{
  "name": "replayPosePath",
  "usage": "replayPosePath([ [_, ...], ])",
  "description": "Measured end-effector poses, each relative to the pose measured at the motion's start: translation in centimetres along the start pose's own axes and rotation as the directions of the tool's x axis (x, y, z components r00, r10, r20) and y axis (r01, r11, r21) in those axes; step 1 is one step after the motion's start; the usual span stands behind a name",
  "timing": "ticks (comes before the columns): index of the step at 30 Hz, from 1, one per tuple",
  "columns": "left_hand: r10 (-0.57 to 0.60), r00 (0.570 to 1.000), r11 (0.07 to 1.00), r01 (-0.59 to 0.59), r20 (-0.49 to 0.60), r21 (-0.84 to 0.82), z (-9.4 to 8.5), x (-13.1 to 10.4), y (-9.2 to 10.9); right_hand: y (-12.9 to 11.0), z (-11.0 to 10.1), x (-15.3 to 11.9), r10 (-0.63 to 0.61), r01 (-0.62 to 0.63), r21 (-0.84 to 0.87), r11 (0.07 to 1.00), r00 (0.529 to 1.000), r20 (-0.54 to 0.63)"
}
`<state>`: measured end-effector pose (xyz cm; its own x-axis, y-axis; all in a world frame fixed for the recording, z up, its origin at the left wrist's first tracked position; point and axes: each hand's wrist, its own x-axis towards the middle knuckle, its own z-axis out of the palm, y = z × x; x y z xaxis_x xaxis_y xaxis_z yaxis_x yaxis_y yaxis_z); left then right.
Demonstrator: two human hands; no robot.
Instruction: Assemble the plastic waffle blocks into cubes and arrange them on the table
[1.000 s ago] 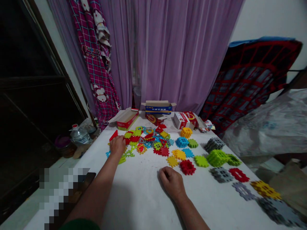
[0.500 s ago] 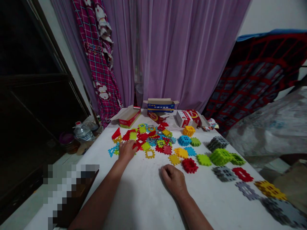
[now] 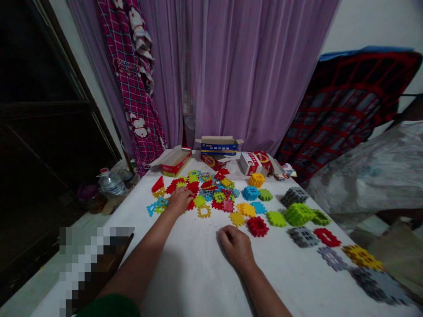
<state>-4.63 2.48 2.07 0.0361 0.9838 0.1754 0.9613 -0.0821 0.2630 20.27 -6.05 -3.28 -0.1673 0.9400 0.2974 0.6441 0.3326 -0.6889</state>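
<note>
My left hand lies over the left side of a pile of flat plastic interlocking blocks, its fingers loosely stretched and touching red pieces. Exactly which piece lies under the fingertips is hidden. Close by are blue pieces, a lime-green piece and a yellow square frame. My right hand rests on the white table with its fingers curled into a loose fist, and nothing shows in it. Just beyond it sit a stack of red blocks and a yellow block.
Stacks sorted by colour run down the right side, among them lime-green blocks, grey blocks and yellow blocks. Along the back edge stand an open red box, a blue box and a red-and-white box.
My left hand has shifted slightly right and farther into the pile, over the red pieces. My right hand stays resting on the table. The view has turned a little.
</note>
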Motion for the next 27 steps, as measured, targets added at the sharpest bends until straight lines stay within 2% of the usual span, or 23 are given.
replayPosePath([
  [4, -0.004, 0.985, 0.964, -0.042, -0.172, -0.262, 0.5, -0.7, -0.2, 0.0, 0.0, 0.0, -0.019, 0.019, 0.008, 1.000, 1.000, -0.010],
  [6, -0.115, 0.966, 0.884, -0.006, -0.230, -0.467, 0.9, -1.0, -0.1, 0.0, 0.0, 0.1, -0.023, 0.023, 0.007, 1.000, 1.000, -0.020],
  [7, -0.200, 0.953, 0.812, 0.032, -0.227, -0.583, 1.1, -1.1, 0.1, 0.0, 0.0, 0.1, -0.023, 0.024, 0.006, 1.000, 0.999, -0.024],
  [9, -0.374, 0.917, 0.591, 0.124, -0.135, -0.797, 1.5, -1.3, 0.6, 0.0, 0.0, 0.1, -0.021, 0.022, 0.005, 1.000, 0.999, -0.029],
  [11, -0.482, 0.876, 0.329, 0.199, 0.017, -0.923, 1.6, -1.6, 1.4, 0.0, 0.0, 0.1, -0.020, 0.021, 0.008, 1.000, 0.999, -0.031],
  [13, -0.516, 0.844, 0.124, 0.244, 0.147, -0.962, 1.7, -2.2, 2.2, 0.0, 0.0, 0.1, -0.020, 0.021, 0.014, 1.000, 0.999, -0.034],
  [15, -0.500, 0.834, 0.009, 0.276, 0.235, -0.961, 1.7, -3.0, 3.1, 0.1, 0.1, 0.1, -0.019, 0.020, 0.029, 0.999, 0.999, -0.042],
  [17, -0.432, 0.848, -0.031, 0.328, 0.308, -0.944, 1.9, -4.0, 4.1, 0.2, 0.3, 0.1, -0.013, 0.016, 0.054, 0.998, 0.998, -0.068],
  [20, -0.321, 0.868, -0.001, 0.399, 0.378, -0.917, 2.2, -5.2, 5.7, 0.6, 0.6, 0.1, 0.011, 0.007, 0.134, 0.991, 0.992, -0.128],
  [24, -0.285, 0.868, 0.002, 0.424, 0.406, -0.906, 2.5, -6.0, 7.9, 1.1, 0.9, 0.1, 0.057, 0.004, 0.257, 0.966, 0.972, -0.228],
  [27, -0.269, 0.864, -0.020, 0.437, 0.425, -0.899, 2.6, -6.3, 9.3, 1.1, 0.7, 0.0, 0.044, 0.026, 0.222, 0.975, 0.951, -0.305],
])
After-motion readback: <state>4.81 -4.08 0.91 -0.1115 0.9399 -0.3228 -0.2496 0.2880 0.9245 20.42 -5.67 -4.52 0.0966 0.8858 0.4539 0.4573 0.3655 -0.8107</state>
